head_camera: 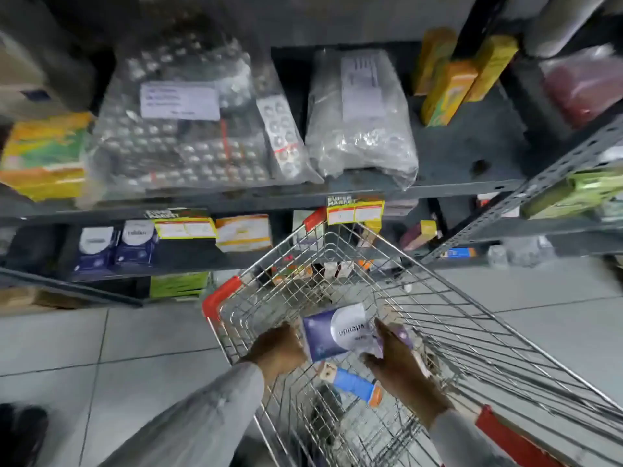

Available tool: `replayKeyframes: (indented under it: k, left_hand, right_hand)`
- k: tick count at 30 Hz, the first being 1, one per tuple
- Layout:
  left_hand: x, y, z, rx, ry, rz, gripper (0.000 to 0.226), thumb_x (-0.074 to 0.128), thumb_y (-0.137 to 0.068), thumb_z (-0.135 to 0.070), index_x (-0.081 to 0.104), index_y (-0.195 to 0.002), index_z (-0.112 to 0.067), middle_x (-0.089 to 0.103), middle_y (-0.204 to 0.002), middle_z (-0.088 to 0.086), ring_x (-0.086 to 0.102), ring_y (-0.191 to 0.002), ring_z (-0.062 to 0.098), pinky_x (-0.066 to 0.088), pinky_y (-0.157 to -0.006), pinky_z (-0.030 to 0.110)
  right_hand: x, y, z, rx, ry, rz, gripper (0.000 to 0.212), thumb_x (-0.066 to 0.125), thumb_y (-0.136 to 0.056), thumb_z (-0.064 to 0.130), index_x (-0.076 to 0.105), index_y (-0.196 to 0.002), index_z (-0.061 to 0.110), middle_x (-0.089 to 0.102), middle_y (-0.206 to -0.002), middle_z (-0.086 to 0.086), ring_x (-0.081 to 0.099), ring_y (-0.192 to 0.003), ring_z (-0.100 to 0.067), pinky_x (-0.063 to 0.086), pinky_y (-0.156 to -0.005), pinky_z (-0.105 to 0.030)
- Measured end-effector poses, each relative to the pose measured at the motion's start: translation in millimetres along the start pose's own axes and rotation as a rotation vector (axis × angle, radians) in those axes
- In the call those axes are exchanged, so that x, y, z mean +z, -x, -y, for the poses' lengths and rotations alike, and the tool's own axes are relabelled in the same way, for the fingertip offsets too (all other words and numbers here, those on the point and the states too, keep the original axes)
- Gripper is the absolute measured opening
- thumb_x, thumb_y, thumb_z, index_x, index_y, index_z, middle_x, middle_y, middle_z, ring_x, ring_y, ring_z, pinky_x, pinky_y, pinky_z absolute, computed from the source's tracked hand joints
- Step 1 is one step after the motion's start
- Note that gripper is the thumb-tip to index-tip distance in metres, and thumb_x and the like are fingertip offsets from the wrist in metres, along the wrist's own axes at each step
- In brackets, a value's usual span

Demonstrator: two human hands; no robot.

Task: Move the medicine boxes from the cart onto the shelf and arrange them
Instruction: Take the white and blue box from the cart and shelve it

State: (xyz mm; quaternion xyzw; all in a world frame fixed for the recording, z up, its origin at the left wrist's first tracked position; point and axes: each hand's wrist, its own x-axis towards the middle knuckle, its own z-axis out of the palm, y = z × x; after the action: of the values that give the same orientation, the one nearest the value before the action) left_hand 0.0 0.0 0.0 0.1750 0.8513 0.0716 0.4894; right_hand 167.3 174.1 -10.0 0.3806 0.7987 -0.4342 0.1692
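Both my hands reach into the wire cart (215, 299). My left hand (278, 348) grips the left side of a dark blue and white medicine box (332, 332), lifted above the basket. My right hand (399, 369) is at the box's right side with fingers spread, touching a smaller purple box (403, 332); whether it grips either is unclear. A blue and orange box (354, 385) lies in the cart below. Two matching blue and white boxes (116, 246) stand on the lower shelf at left.
The grey metal shelf (371, 192) in front holds plastic bags of blister packs (188, 129), yellow boxes (451, 85) and green-yellow cartons (43, 153). A white-orange box (242, 232) sits on the lower shelf. A second rack (553, 173) stands at right. Tiled floor lies all around.
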Motion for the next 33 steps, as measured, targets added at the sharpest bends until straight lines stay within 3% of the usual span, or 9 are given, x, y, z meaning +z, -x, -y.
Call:
replayKeyframes:
  k: [2,5,10,15,19,21,25,29,33]
  left_hand:
    - [18,-18,-1,-0.021,0.145,0.111,0.038,0.072,-0.084,-0.010,0.060,-0.120,-0.013,0.071,-0.092,-0.001,0.068,-0.079,0.011,0.056,-0.057,0.020]
    - [35,-30,-5,0.045,0.242,0.184,0.049,0.069,-0.083,0.002,0.054,-0.123,-0.023,0.064,-0.102,-0.009,0.062,-0.091,0.005,0.054,-0.071,0.018]
    - [35,-19,-8,0.009,0.482,0.103,0.046,0.059,-0.086,-0.008,0.054,-0.129,-0.026,0.069,-0.110,-0.001,0.068,-0.099,0.017,0.050,-0.068,0.029]
    - [-5,39,-19,0.183,0.651,-0.048,0.039,0.063,-0.073,-0.049,0.058,-0.110,-0.063,0.076,-0.109,-0.011,0.073,-0.085,0.008,0.059,-0.065,0.032]
    - [-52,104,-26,0.369,0.695,-0.293,0.031,0.051,-0.089,-0.070,0.052,-0.120,-0.070,0.076,-0.107,-0.023,0.075,-0.089,0.004,0.063,-0.073,0.029]
    - [-80,144,-29,0.479,0.760,-0.386,0.031,0.053,-0.091,-0.064,0.053,-0.122,-0.070,0.075,-0.108,-0.027,0.073,-0.097,-0.001,0.058,-0.075,0.020]
    - [-142,225,-32,0.654,0.875,-0.486,0.029,0.058,-0.090,-0.059,0.065,-0.118,-0.059,0.077,-0.102,-0.012,0.072,-0.091,0.007,0.056,-0.079,0.029]
    - [-199,307,-23,0.785,0.996,-0.512,0.038,0.051,-0.096,-0.063,0.070,-0.120,-0.041,0.078,-0.114,-0.006,0.074,-0.102,0.009,0.058,-0.079,0.026]
    - [-258,379,1,0.879,1.105,-0.523,0.048,0.037,-0.095,-0.071,0.074,-0.114,-0.047,0.077,-0.122,-0.010,0.071,-0.114,0.008,0.058,-0.082,0.019]
  right_hand:
    - [7,-15,-9,0.077,-0.072,0.047,0.087,0.069,-0.087,0.011,0.023,-0.161,0.019,0.047,-0.157,-0.012,0.059,-0.127,-0.026,0.051,-0.099,-0.031]
    - [15,-29,-14,0.155,-0.220,0.104,0.091,0.066,-0.081,-0.005,0.029,-0.158,0.026,0.057,-0.147,-0.014,0.061,-0.106,-0.024,0.052,-0.071,-0.026]
    - [6,-20,-5,0.114,-0.316,-0.002,0.077,0.068,-0.078,-0.014,0.051,-0.146,0.018,0.068,-0.120,0.002,0.064,-0.118,-0.026,0.058,-0.094,-0.042]
    - [-28,23,39,-0.106,-0.308,-0.248,0.058,0.074,-0.076,-0.006,0.069,-0.119,0.034,0.069,-0.083,0.045,0.067,-0.086,0.018,0.047,-0.062,0.000]
    - [-64,76,102,-0.227,-0.400,-0.358,0.051,0.075,-0.083,-0.003,0.068,-0.129,0.018,0.077,-0.111,0.009,0.073,-0.103,-0.006,0.057,-0.082,-0.014]
    - [-84,107,140,-0.313,-0.432,-0.401,0.050,0.074,-0.085,-0.001,0.068,-0.130,0.021,0.073,-0.111,-0.001,0.070,-0.097,0.004,0.054,-0.082,-0.010]
    - [-120,169,221,-0.462,-0.548,-0.515,0.034,0.075,-0.090,0.018,0.073,-0.123,0.026,0.070,-0.100,-0.006,0.067,-0.094,-0.011,0.053,-0.092,-0.036]
    - [-139,231,301,-0.603,-0.553,-0.596,0.028,0.073,-0.087,0.036,0.075,-0.113,0.048,0.072,-0.108,0.019,0.070,-0.107,-0.016,0.055,-0.098,-0.047]
    - [-140,277,377,-0.739,-0.574,-0.615,0.030,0.072,-0.087,0.043,0.075,-0.116,0.040,0.077,-0.115,0.018,0.073,-0.104,-0.004,0.060,-0.092,-0.046]
